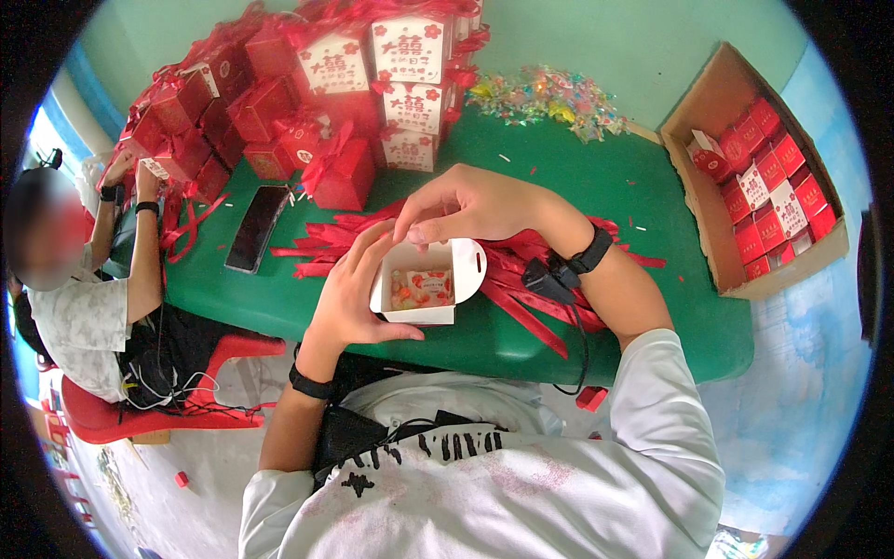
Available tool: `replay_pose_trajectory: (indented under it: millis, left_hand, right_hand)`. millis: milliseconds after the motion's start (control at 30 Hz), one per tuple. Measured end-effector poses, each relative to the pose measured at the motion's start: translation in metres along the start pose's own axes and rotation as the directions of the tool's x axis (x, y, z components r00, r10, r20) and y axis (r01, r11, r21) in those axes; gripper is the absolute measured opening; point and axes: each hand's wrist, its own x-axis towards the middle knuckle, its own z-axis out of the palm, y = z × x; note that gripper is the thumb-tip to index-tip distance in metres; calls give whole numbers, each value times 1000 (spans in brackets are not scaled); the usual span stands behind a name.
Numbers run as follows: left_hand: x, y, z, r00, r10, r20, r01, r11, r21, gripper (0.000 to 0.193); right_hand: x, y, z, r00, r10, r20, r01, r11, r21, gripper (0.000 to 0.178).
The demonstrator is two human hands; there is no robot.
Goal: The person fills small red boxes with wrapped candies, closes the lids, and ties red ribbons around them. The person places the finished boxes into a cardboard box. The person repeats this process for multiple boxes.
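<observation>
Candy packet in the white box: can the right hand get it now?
Probably yes: the white box is open on top, the candy packet lies uncovered inside, and the right hand is close by its far side.

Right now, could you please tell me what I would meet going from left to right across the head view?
Seated co-worker, black phone, open white box, pile of wrapped candies, cardboard carton.

There's room to pass over the table [652, 191] between the ribbons [540, 317] and carton [691, 196], while the open box [430, 316] blocks the middle, a phone [257, 229] the left, and stacked boxes [408, 104] and candies [549, 98] the far side.
</observation>
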Motion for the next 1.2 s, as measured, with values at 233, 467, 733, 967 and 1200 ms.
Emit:
replay_pose_trajectory:
  millis: [233,467,733,967,1200]
  left_hand:
    - [-1,-2,7,1000,-11,-20,11,1000,-13,102]
    - [-5,-9,6,992,16,-124,-19,1000,-21,93]
    - [-13,-13,7,987,-45,-156,32,996,-83,80]
    - [-6,-6,0,992,-2,-130,-11,995,-96,57]
    - [-9,-5,1,985,-57,-164,32,988,-150,52]
  right_hand:
    - [-2,29,-3,962,110,-249,-221,849,-480,43]
    - [-2,19,-9,987,83,-137,-120,951,-284,45]
    - [-3,12,-7,996,40,76,-24,978,-208,36]
    - [-9,16,-20,967,-7,256,43,990,-137,29]
    - [-21,15,-43,940,71,333,-57,997,-53,48]
